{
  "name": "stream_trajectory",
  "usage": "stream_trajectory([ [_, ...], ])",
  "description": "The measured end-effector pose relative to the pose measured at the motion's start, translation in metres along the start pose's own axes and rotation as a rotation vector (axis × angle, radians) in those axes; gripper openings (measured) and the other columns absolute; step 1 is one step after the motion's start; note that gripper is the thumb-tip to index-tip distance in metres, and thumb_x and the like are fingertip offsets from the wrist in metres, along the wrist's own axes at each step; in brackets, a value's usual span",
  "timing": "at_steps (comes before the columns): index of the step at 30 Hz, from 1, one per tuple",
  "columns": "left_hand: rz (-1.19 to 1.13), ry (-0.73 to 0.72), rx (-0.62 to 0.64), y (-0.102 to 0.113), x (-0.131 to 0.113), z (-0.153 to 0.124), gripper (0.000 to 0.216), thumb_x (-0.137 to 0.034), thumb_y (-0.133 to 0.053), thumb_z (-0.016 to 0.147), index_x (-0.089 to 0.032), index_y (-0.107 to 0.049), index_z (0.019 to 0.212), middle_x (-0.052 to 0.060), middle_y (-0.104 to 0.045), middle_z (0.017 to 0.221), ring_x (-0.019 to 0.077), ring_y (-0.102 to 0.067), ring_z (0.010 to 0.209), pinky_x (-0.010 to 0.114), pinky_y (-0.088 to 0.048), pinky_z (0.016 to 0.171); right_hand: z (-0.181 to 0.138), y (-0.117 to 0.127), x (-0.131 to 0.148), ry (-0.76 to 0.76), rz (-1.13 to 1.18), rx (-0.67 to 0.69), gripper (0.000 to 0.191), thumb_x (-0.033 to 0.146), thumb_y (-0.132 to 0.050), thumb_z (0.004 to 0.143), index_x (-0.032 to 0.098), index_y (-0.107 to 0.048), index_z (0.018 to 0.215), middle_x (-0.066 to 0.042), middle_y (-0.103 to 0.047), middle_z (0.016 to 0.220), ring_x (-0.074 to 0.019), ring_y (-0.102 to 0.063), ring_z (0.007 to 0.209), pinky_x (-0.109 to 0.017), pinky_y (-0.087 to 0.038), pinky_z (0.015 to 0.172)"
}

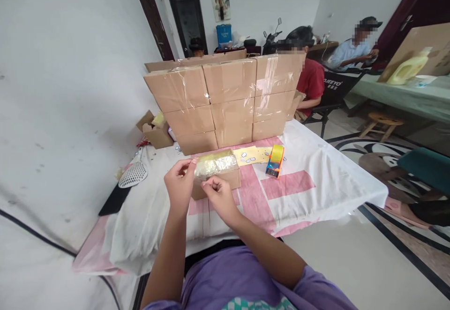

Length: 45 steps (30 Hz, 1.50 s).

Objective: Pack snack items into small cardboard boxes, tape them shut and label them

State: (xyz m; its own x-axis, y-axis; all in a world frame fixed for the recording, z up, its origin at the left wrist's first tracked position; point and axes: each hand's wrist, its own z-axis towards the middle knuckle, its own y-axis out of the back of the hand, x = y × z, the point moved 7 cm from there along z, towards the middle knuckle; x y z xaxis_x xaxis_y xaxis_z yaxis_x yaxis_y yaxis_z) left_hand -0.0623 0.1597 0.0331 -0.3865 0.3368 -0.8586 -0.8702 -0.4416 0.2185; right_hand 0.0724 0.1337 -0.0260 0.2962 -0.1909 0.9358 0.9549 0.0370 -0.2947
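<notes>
A small brown cardboard box [225, 180] lies in front of me, with shiny clear packing tape [218, 162] across its top. My left hand [180, 179] is closed in a pinch at the tape's left end, by the box's far left corner. Lower down, at the near left edge, my right hand [221, 196] pinches the same end of tape, its other fingers curled. Both hands partly cover the left end of the box. To the right stands a blue and orange tape dispenser [274, 162] with a yellow roll, apart from both hands.
Several taped cardboard boxes [232, 99] form a stacked wall behind the small box. Yellow paper [250, 156] lies beside the dispenser. A white slotted ladle [133, 174] and an open carton [158, 134] are at the left. A person in red [312, 83] sits behind the stack.
</notes>
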Motion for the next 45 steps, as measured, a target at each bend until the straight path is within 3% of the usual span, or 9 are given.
stream_trajectory([
  [2, 0.023, 0.005, 0.008, 0.005, 0.004, 0.006, 0.020, -0.039, -0.069, 0.082, -0.020, -0.073, 0.081, 0.003, -0.074, 0.087, 0.0174, -0.068, 0.079, 0.024, -0.050, 0.067, 0.003, -0.005, -0.008, -0.041, 0.039, 0.000, 0.036, 0.045, -0.067, 0.082, 0.021, -0.049, 0.061, 0.007, -0.040, 0.054, -0.0095, -0.031, 0.052, -0.025, -0.023, 0.051],
  [6, -0.043, 0.119, 0.053, 0.007, 0.018, 0.012, 0.023, -0.042, -0.069, 0.081, -0.019, -0.071, 0.083, 0.001, -0.071, 0.074, 0.0116, -0.055, 0.050, 0.023, -0.043, 0.048, 0.010, -0.017, -0.027, -0.134, 0.133, -0.003, 0.041, 0.050, -0.072, 0.077, 0.020, -0.051, 0.060, 0.007, -0.041, 0.050, -0.0083, -0.030, 0.049, -0.025, -0.021, 0.049],
  [8, -0.015, 0.128, 0.033, 0.010, 0.021, 0.014, 0.024, -0.043, -0.069, 0.080, -0.019, -0.071, 0.084, 0.001, -0.070, 0.071, 0.0109, -0.051, 0.047, 0.023, -0.040, 0.043, 0.013, -0.024, -0.035, -0.155, 0.175, -0.009, 0.043, 0.053, -0.074, 0.074, 0.020, -0.052, 0.059, 0.007, -0.041, 0.050, -0.0085, -0.031, 0.049, -0.024, -0.023, 0.048],
  [16, 0.122, 0.109, -0.048, 0.019, 0.038, 0.028, 0.024, -0.043, -0.067, 0.079, -0.020, -0.072, 0.083, 0.001, -0.071, 0.070, 0.0162, -0.065, 0.066, 0.020, -0.045, 0.048, 0.021, -0.041, -0.043, -0.200, 0.235, -0.016, 0.041, 0.050, -0.073, 0.074, 0.020, -0.049, 0.058, 0.009, -0.037, 0.046, -0.0068, -0.027, 0.044, -0.024, -0.019, 0.045],
  [24, 0.181, 0.080, -0.088, 0.026, 0.055, 0.036, 0.023, -0.043, -0.065, 0.083, -0.021, -0.071, 0.081, -0.002, -0.068, 0.066, 0.0117, -0.057, 0.053, 0.022, -0.045, 0.055, 0.024, -0.054, -0.049, -0.267, 0.230, -0.001, 0.027, 0.042, -0.068, 0.074, 0.018, -0.058, 0.069, 0.008, -0.045, 0.046, -0.0070, -0.031, 0.043, -0.023, -0.018, 0.044],
  [29, 0.178, 0.098, -0.086, 0.025, 0.066, 0.036, 0.027, -0.045, -0.063, 0.084, -0.020, -0.071, 0.085, -0.001, -0.069, 0.069, 0.0131, -0.057, 0.053, 0.024, -0.046, 0.053, 0.024, -0.053, -0.054, -0.244, 0.234, 0.003, 0.027, 0.044, -0.067, 0.076, 0.017, -0.062, 0.075, 0.007, -0.046, 0.048, -0.0076, -0.033, 0.043, -0.022, -0.021, 0.044],
  [35, 0.268, 0.100, -0.085, 0.020, 0.076, 0.043, 0.025, -0.045, -0.062, 0.083, -0.021, -0.071, 0.080, 0.001, -0.073, 0.084, 0.0193, -0.067, 0.085, 0.029, -0.050, 0.081, -0.001, -0.047, -0.070, -0.285, 0.175, 0.051, 0.042, 0.039, -0.064, 0.081, 0.013, -0.064, 0.114, 0.007, -0.049, 0.049, -0.0110, -0.040, 0.045, -0.024, -0.032, 0.046],
  [40, 0.443, 0.146, -0.014, 0.016, 0.085, 0.048, 0.024, -0.045, -0.060, 0.084, -0.025, -0.072, 0.083, 0.002, -0.073, 0.093, 0.0239, -0.066, 0.091, 0.037, -0.048, 0.088, -0.024, -0.034, -0.098, -0.269, 0.067, 0.073, 0.035, 0.035, -0.060, 0.080, 0.013, -0.065, 0.107, 0.007, -0.047, 0.053, -0.0094, -0.036, 0.046, -0.024, -0.026, 0.045],
  [45, 0.628, 0.233, 0.029, 0.014, 0.087, 0.043, 0.025, -0.049, -0.059, 0.086, -0.027, -0.071, 0.089, 0.007, -0.071, 0.102, 0.0313, -0.065, 0.095, 0.046, -0.047, 0.089, -0.019, -0.012, -0.117, -0.266, -0.008, 0.023, 0.031, 0.035, -0.056, 0.080, 0.014, -0.063, 0.103, 0.007, -0.046, 0.053, -0.0104, -0.038, 0.048, -0.024, -0.027, 0.047],
])
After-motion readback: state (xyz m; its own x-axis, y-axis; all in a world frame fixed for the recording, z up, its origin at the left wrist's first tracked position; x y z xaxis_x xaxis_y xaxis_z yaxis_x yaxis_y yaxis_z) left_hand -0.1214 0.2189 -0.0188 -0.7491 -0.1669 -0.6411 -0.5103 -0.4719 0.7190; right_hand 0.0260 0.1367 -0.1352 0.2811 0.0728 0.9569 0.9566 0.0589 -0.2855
